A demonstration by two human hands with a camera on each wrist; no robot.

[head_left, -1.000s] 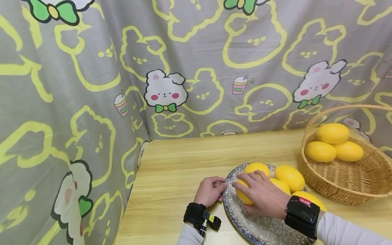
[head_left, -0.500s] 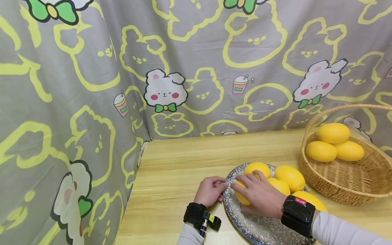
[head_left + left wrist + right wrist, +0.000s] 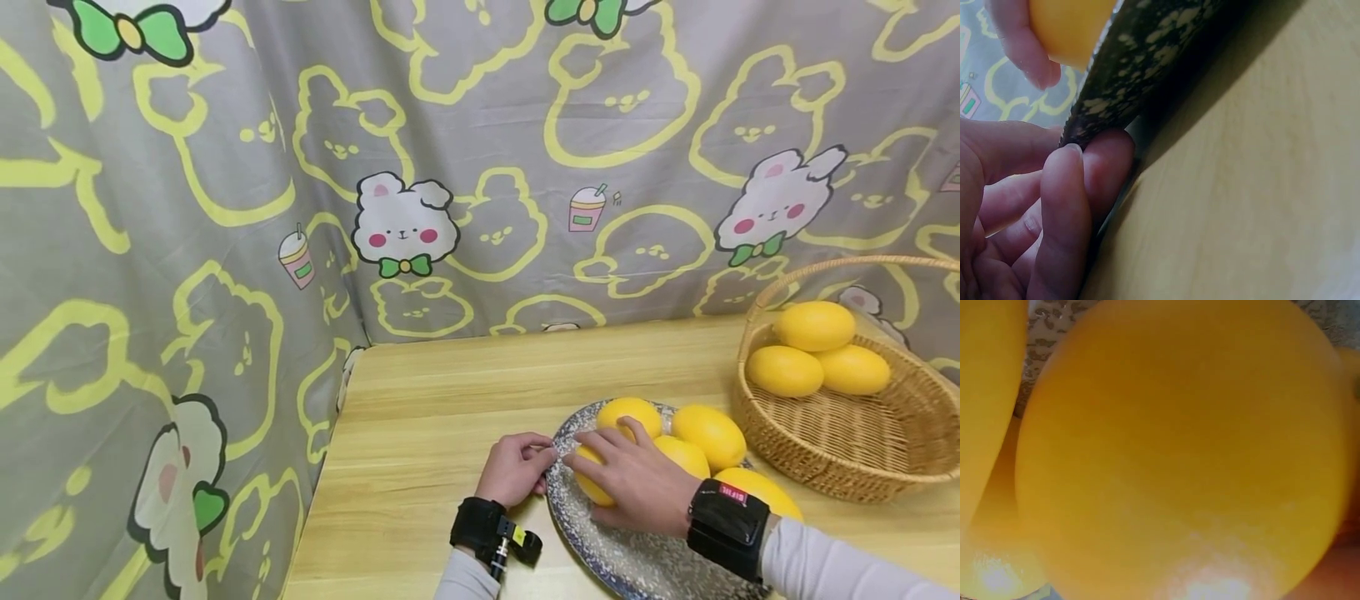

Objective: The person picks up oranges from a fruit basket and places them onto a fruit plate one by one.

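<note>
In the head view my left hand (image 3: 513, 468) pinches the left rim of a speckled grey-blue plate (image 3: 675, 558). From the left wrist, a fingertip shows under the plate's tilted edge (image 3: 1135, 69), with the thumb against its rim. My right hand (image 3: 641, 483) curls over a smooth yellow lemon (image 3: 591, 481) at the plate's left side, hiding part of it. Behind and right of that hand lie several more lemons (image 3: 708, 435) on the plate. One large lemon (image 3: 1179, 450) fills most of the right wrist view.
A wicker basket (image 3: 832, 467) with a tall handle stands to the right of the plate, with 3 lemons (image 3: 813, 325) in it. Patterned grey curtains (image 3: 480, 167) hang behind and left of the wooden table (image 3: 420, 400).
My right hand has shifted slightly left with the lemon under its fingers. The left hand stays at the plate's rim.
</note>
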